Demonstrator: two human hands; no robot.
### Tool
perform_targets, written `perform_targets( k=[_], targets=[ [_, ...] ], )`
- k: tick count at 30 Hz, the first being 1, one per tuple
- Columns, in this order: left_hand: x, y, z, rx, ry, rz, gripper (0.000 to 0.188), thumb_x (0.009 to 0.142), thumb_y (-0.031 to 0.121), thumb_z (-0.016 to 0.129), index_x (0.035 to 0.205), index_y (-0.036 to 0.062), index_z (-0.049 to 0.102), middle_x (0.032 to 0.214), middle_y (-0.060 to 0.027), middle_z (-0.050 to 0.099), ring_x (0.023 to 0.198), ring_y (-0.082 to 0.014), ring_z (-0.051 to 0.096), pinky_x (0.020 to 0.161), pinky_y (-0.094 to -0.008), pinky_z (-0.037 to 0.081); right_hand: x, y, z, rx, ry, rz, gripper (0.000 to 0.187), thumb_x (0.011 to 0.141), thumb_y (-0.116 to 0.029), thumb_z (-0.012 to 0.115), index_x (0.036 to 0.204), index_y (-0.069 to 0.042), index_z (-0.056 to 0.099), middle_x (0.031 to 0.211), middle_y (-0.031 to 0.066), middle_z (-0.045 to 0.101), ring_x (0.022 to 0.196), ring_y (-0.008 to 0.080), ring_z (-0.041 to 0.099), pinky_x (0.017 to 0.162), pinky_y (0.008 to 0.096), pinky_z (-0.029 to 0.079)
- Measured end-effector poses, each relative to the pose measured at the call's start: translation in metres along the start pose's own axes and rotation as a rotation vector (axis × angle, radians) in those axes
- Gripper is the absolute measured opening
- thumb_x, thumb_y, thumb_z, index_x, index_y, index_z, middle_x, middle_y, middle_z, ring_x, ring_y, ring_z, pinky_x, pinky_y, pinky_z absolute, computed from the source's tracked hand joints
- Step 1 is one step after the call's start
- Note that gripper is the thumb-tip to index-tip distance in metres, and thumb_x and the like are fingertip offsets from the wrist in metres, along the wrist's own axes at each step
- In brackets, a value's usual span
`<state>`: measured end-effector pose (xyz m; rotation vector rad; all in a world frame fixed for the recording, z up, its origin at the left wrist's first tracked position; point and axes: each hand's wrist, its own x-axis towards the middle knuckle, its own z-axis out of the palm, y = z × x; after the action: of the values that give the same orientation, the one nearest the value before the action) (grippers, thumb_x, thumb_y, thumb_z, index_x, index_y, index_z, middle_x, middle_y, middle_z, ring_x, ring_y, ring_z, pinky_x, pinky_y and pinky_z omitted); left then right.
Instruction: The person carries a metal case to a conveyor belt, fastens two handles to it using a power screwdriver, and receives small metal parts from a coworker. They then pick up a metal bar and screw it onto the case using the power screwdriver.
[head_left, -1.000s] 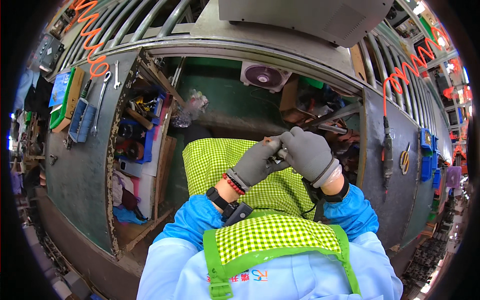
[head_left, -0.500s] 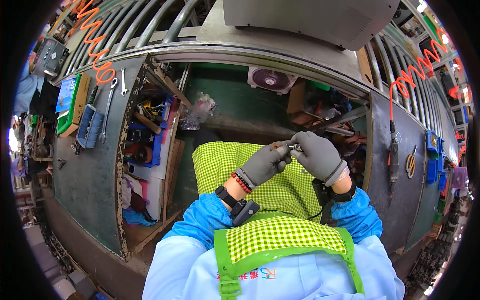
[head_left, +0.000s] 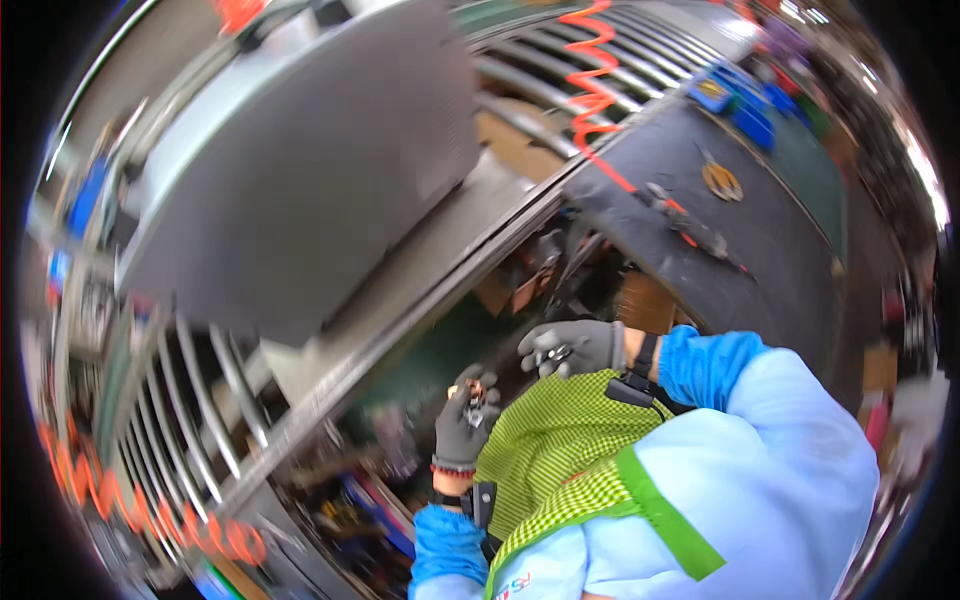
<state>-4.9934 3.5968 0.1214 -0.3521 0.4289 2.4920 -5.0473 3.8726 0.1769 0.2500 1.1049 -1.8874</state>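
My left hand (head_left: 463,428), in a grey glove, curls around small copper-coloured and silver metal parts (head_left: 475,394) lying at its fingers. To its upper right, apart from it, my right hand (head_left: 588,346) in a matching glove has its fingers bent around a small shiny metal piece (head_left: 557,353). Motion blur hides the exact kind of these parts. Both hands are above the lap, where a green checked apron (head_left: 550,425) covers my front.
A large grey metal cabinet (head_left: 310,170) stands on the roller conveyor (head_left: 190,410) ahead. On the dark bench (head_left: 790,240) to the right lie a power screwdriver (head_left: 690,225) on a coiled orange hose (head_left: 592,100) and yellow-handled scissors (head_left: 721,182). Blue bins (head_left: 745,115) stand beyond.
My view has swung right and tilted, bringing the cabinet and the right bench closer to the middle. My hands, together before, are now apart, each with metal pieces in it.
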Motion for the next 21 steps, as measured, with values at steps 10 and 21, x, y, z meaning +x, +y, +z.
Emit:
perform_targets(
  k=[10,21],
  targets=[
    [-0.043,0.108,0.1,0.322,0.009,-0.363,0.04,0.097,0.027,0.056,0.13,0.0049,0.052,0.114,-0.0147,0.062,0.095,-0.023,0.062,0.074,-0.0304,0.054,-0.043,-0.011,0.081,0.196,0.146,0.006,0.044,0.1,-0.044,0.049,0.115,-0.004,0.057,0.098,0.0082,0.067,0.085,0.017,0.068,0.061,0.0238,0.053],
    [-0.029,0.141,0.12,0.245,0.029,-0.58,0.058,0.094,0.052,0.056,0.124,0.002,0.058,0.115,-0.0182,0.063,0.095,-0.0266,0.062,0.075,-0.0339,0.054,-0.06,0.057,0.092,0.249,0.461,0.048,0.046,0.099,-0.047,0.05,0.116,-0.005,0.058,0.099,0.0054,0.065,0.09,0.0162,0.067,0.067,0.0252,0.055]
  ],
)
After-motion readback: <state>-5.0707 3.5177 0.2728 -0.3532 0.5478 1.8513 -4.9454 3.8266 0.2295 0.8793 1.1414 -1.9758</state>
